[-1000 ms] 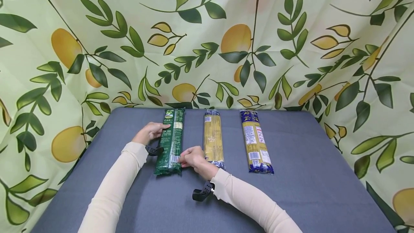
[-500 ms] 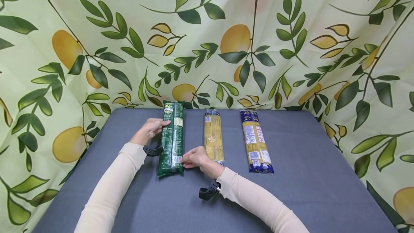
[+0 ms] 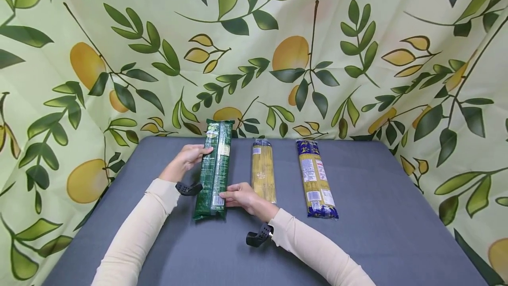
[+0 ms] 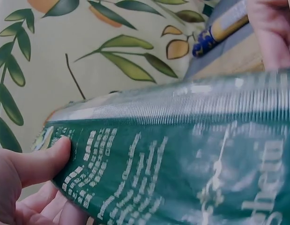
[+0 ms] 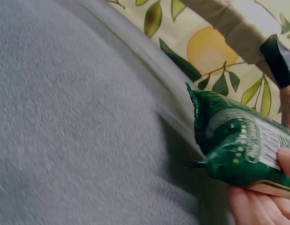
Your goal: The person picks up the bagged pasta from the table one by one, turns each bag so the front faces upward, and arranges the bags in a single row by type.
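Observation:
Both hands hold a long green packet of spaghetti (image 3: 214,167), its seam and printed back facing up. My left hand (image 3: 189,157) grips its left edge towards the far end, thumb on top and fingers beneath, as the left wrist view shows. At the near right corner my right hand (image 3: 242,197) pinches the packet beside the barcode, thumb above and fingers below. In the right wrist view the packet's crimped end (image 5: 224,140) is raised off the cloth, with a shadow under it. Just right of the hands lies a clear packet of spaghetti (image 3: 263,169).
A blue and yellow spaghetti packet (image 3: 316,178) lies further right, slightly slanted. Grey cloth (image 3: 381,215) covers the table. Behind and along the sides hangs a curtain (image 3: 246,56) printed with leaves and fruit.
The green packet has been lifted from the table, far end highest, and tilts slightly to the right. Both hands rose with it. The other two packets stay in place.

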Motion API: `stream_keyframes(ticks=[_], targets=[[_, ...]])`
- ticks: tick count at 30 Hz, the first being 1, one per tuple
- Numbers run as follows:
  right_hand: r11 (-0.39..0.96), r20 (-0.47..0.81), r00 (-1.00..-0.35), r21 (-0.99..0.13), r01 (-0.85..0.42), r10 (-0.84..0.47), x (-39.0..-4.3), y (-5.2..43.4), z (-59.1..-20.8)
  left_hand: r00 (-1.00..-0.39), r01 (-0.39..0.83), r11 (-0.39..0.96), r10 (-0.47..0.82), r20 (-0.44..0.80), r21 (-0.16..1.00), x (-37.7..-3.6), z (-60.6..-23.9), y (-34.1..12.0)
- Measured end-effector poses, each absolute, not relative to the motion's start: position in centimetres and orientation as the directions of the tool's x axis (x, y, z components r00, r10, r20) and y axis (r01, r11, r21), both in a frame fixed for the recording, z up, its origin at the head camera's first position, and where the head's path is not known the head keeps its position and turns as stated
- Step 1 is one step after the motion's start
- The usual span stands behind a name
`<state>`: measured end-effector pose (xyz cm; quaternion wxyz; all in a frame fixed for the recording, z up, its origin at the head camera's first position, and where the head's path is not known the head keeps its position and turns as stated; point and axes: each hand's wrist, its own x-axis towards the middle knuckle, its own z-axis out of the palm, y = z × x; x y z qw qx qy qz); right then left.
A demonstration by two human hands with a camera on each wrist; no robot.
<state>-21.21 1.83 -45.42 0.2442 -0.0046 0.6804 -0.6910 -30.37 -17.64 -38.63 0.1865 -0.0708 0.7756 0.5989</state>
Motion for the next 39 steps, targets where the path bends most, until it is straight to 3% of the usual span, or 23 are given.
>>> stream_keyframes(ticks=[8, 19, 31, 39], targets=[[0.045, -0.268, -0.921, -0.963, 0.266, -0.283, -21.0, 2.0, -45.1, -0.919, -0.338, 0.246, 0.121, -0.374, 0.909, -30.4, -38.4, -17.6], [0.058, -0.209, -0.961, -0.978, 0.202, -0.178, -20.5, 2.1, -44.7, -0.919, -0.314, 0.413, 0.092, -0.382, 0.855, -29.9, -38.3, -16.4], [0.174, -0.186, -0.975, -0.971, 0.163, -0.123, -20.1, 2.5, -44.4, -0.944, -0.315, 0.343, -0.013, -0.33, 0.885, -30.0, -38.6, -15.2], [0.147, -0.241, -0.961, -0.964, 0.22, -0.138, -19.9, 3.2, -44.9, -0.943, -0.282, 0.294, 0.092, -0.321, 0.913, -30.1, -38.5, -15.6]])
